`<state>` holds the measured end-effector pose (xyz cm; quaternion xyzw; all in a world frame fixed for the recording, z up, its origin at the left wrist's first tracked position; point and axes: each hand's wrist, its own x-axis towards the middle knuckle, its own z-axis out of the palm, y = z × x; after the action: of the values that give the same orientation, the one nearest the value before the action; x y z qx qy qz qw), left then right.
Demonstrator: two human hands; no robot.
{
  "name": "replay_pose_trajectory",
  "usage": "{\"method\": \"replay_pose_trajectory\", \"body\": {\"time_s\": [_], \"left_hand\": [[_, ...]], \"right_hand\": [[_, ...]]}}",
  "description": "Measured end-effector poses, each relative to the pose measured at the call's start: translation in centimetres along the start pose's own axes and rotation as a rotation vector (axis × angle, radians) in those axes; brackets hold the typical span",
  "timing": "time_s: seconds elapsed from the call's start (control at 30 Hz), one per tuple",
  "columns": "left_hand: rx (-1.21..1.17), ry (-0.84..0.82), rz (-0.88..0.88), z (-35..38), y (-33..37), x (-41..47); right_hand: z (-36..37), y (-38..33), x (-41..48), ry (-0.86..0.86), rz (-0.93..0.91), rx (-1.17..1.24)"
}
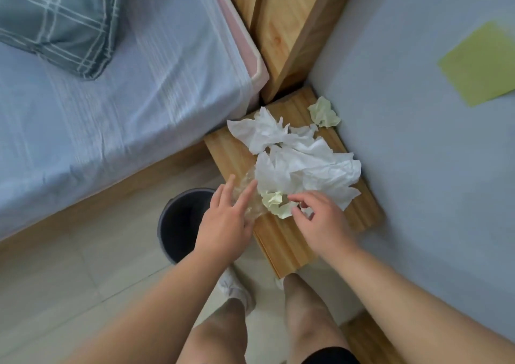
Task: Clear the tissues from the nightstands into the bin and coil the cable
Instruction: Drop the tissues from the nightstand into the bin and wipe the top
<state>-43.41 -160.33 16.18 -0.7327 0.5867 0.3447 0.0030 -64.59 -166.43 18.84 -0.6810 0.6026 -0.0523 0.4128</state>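
Crumpled white tissues (303, 165) lie piled on a small wooden nightstand (281, 241) between two beds. A yellow-green paper ball (276, 203) sits at the pile's near edge, and another one (324, 112) lies at the far corner. My left hand (225, 221) reaches in with straight fingers over a clear crinkled plastic wrapper (245, 193). My right hand (320, 221) hovers beside the near yellow-green ball with fingers loosely curled and nothing gripped. A dark round bin (178, 224) stands on the floor left of the nightstand. No cable is in view.
A bed with a pale blue sheet (125, 112) and a checked green pillow (58, 20) is at the left. A second bed (418, 140) at the right carries a yellow-green sheet of paper (479, 65). Wooden headboards (287, 29) stand behind. My legs stand on the tiled floor (69, 280).
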Motion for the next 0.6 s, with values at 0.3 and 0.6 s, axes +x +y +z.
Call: {"method": "replay_pose_trajectory", "body": {"time_s": [0.3, 0.6], "left_hand": [[0.027, 0.18, -0.055, 6.5, -0.8, 4.0], [-0.783, 0.216, -0.432, 6.3, -3.3, 0.7]], "right_hand": [[5.9, 4.1, 3.4, -0.168, -0.174, -0.538], [5.6, 3.9, 2.8, -0.05, -0.216, -0.262]]}}
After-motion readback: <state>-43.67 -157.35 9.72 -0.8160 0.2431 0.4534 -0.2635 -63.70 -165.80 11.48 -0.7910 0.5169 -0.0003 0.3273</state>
